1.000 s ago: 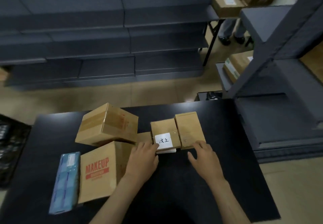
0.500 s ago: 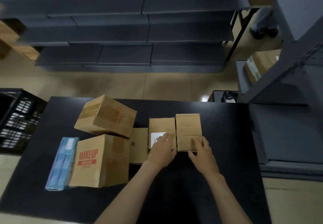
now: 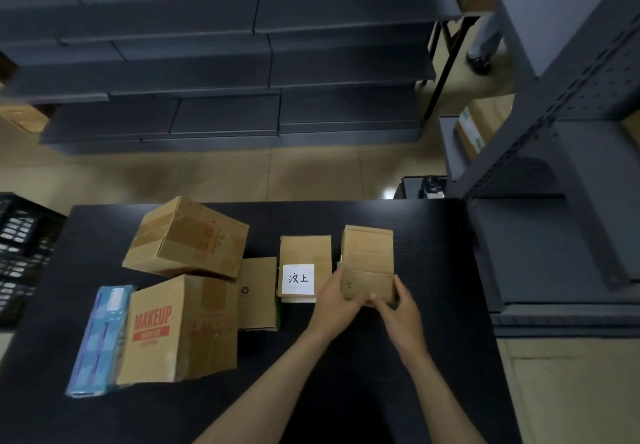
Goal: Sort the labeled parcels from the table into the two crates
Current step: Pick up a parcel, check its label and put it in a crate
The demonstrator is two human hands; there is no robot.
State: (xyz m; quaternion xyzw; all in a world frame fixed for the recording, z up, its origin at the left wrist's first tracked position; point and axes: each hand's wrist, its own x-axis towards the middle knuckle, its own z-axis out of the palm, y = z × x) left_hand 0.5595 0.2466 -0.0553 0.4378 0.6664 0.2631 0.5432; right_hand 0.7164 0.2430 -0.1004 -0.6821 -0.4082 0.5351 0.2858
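Observation:
A small flat cardboard parcel (image 3: 367,260) is tilted up off the black table (image 3: 433,253), right of centre. My left hand (image 3: 337,299) grips its near left edge and my right hand (image 3: 398,308) grips its near right corner. Just left of it lies a similar parcel (image 3: 304,249) bearing a white handwritten label (image 3: 298,279). Further left are a thin flat parcel with a recycling mark (image 3: 258,293), a MAKEUP box (image 3: 180,329), a large box (image 3: 187,237) leaning on top of it, and a blue packet (image 3: 98,338). A black crate (image 3: 20,253) stands off the table's left end.
Dark grey shelving (image 3: 225,72) runs along the far side across a strip of floor. A grey rack (image 3: 561,152) stands close to the table's right edge, with a cardboard box (image 3: 481,128) on a low shelf. A person's legs (image 3: 485,45) show at the far right.
My left hand left the labelled parcel and moved right onto the unlabelled one. Both hands now hold that parcel, whose near end has lifted. The white label is uncovered.

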